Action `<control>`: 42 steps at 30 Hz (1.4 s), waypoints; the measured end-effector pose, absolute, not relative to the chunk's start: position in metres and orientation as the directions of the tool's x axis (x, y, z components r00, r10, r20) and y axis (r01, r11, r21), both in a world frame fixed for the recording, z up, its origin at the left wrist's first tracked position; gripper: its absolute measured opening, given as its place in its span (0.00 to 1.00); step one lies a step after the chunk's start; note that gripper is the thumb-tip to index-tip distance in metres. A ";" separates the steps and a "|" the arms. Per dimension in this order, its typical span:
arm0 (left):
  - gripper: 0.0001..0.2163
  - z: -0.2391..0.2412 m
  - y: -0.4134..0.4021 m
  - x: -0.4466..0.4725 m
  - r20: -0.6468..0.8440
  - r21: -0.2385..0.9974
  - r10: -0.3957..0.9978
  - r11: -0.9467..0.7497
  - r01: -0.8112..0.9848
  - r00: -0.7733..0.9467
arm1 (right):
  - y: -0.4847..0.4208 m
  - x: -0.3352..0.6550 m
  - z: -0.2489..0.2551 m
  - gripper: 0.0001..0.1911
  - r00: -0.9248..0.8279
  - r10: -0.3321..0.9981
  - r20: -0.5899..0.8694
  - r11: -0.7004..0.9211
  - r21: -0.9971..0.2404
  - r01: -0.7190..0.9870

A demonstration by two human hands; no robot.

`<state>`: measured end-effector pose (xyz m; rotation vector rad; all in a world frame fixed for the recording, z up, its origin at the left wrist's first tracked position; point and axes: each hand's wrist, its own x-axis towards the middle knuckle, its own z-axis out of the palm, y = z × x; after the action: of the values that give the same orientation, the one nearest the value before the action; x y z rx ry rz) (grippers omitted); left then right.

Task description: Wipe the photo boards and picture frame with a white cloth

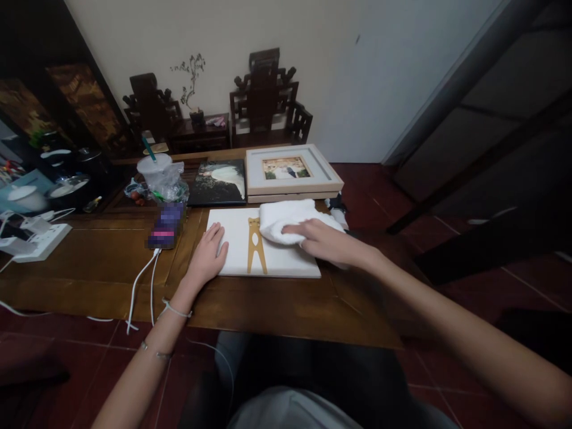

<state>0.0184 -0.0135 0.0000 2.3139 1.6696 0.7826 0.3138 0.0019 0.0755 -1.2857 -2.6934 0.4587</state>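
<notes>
The white panel (286,261) lay flat near the middle of the counter (277,310), just in front of a framed picture (290,170) and a dark print (218,182). A gold clothespin shape (256,247) ran down its face. A folded white cloth (286,215) sat on its far right corner. I saw my left grip (208,253) spread open, palm down on the panel's left edge and holding nothing. My right grip (322,241) lay with fingers stretched flat over the cloth, pressing on it rather than curled around it. A white cable (138,286) hung off the counter to the left.
</notes>
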 end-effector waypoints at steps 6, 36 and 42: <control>0.22 0.001 -0.014 0.020 0.300 0.418 0.926 -0.342 0.841 0.227 | -0.072 0.331 0.089 0.28 -0.723 0.681 -0.120 0.630 -0.408 0.661; 0.21 0.001 -0.012 0.019 0.312 0.388 0.920 -0.353 0.852 0.239 | -0.081 0.284 0.082 0.33 -0.858 0.501 -0.115 0.713 -0.507 0.485; 0.21 0.000 -0.012 0.018 0.312 0.402 0.921 -0.350 0.846 0.233 | -0.027 0.286 0.074 0.31 -0.761 0.647 -0.042 0.648 -0.495 0.578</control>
<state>0.0184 -0.0119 0.0002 2.3457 1.6966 0.7603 0.2859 -0.0270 0.0738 -1.0187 -2.7247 0.7454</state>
